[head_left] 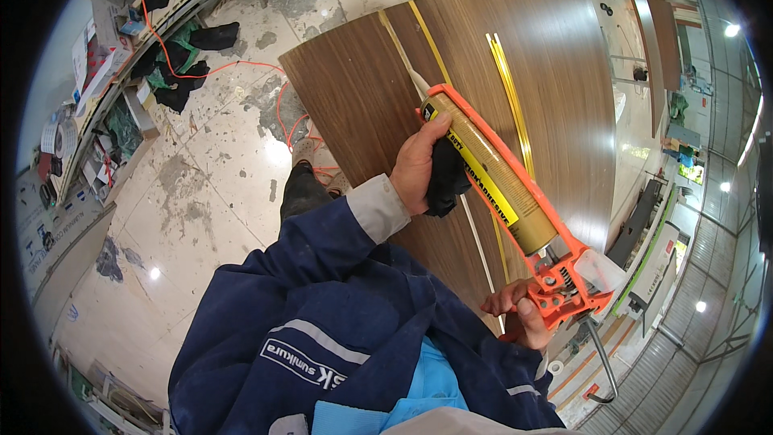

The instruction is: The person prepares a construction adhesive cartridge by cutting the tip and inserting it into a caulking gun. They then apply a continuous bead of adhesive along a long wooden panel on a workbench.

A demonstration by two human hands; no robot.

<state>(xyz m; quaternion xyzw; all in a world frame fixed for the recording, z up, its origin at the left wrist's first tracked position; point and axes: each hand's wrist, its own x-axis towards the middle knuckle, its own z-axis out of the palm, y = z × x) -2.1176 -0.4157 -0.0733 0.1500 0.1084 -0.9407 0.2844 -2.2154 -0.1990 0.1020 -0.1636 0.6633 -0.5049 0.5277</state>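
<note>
An orange caulking gun (pixel 555 221), loaded with a gold and yellow adhesive cartridge (pixel 495 181), lies slantwise across the middle of the view. My left hand (pixel 419 163) is closed around the cartridge's front part, with a black cloth (pixel 445 181) bunched between palm and tube. At the gun's rear, my right hand (pixel 525 318) grips the handle and trigger area; some of its fingers are hidden. The pale nozzle (pixel 419 83) points away from me over a brown wood-grain panel (pixel 346 72), near a light groove line. Whether its tip touches the panel I cannot tell.
Loose shiny gold strips (pixel 511 97) lie on the panel, right of a gold line (pixel 428 39). An orange cord (pixel 233 64) runs across the stained tile floor (pixel 217 137) by my foot. A cluttered shelf (pixel 137 72) stands at the left.
</note>
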